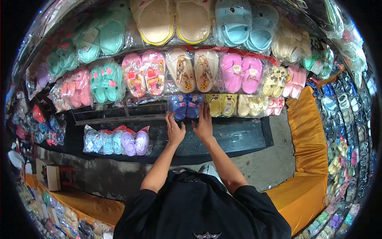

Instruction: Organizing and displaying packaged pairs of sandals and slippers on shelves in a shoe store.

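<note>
A pair of dark blue children's slippers (186,106) in clear plastic lies at the front edge of the lowest display row, directly ahead of me. My left hand (175,130) is at its left side, fingertips against the wrapping and thumb near its lower edge. On the opposite side, my right hand (204,125) has its fingers stretched along the packet's right edge, thumb bent inward below it. The two hands hold the packet between them. Yellow slippers (222,104) in plastic lie just right of my right hand. Cream-coloured slippers (180,70) are in the row above.
Below the rows runs a dark, plastic-covered bench (232,134). Several wrapped blue and lilac clogs (117,140) sit on its left part. Orange cloth (309,131) drapes a stand at right. A cardboard box (49,176) and red stool (67,175) stand lower left.
</note>
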A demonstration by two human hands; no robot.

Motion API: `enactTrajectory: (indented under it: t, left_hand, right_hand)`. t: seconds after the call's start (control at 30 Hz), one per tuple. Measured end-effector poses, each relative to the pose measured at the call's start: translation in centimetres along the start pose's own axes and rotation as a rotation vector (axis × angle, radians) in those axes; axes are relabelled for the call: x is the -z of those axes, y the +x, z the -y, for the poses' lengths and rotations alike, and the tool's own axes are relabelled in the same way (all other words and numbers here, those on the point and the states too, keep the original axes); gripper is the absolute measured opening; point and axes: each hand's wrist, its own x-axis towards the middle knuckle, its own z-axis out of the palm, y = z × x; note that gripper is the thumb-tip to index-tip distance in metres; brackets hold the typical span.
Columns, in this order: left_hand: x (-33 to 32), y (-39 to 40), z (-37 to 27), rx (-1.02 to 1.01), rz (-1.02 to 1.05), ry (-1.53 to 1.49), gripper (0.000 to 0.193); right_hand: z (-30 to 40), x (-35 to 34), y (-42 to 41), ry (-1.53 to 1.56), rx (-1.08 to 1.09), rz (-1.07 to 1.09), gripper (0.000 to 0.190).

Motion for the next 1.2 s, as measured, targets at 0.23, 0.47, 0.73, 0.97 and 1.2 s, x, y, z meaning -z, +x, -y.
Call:
enactTrajectory:
  t: [0.23, 0.47, 0.73, 0.97, 1.2]
  left_hand:
    - [2.1, -8.8, 3.5, 0.337, 0.011, -0.065, 0.047]
    - [4.3, -17.5, 5.6, 0.647, 0.036, -0.11, 0.032]
    - [3.2, -21.0, -0.3, 0.762, -0.281, -0.254, 0.028]
    - [-1.8, -27.8, -6.1, 0.796, -0.636, -0.219, 0.027]
    - [-3.9, -33.5, -20.9, 0.922, -1.213, -0.325, 0.021]
  right_hand:
    - [0.7, 0.2, -8.6, 0.114, -0.08, 0.002, 0.083]
    - [-3.2, -1.0, -15.0, 0.19, -0.038, 0.395, 0.073]
    - [-4.8, 0.2, -14.3, 0.337, 0.184, 0.632, 0.067]
    - [-7.5, 2.8, -12.7, 0.428, 0.302, 0.841, 0.065]
    - [-5.8, 4.4, -16.5, 0.619, 0.579, 1.084, 0.062]
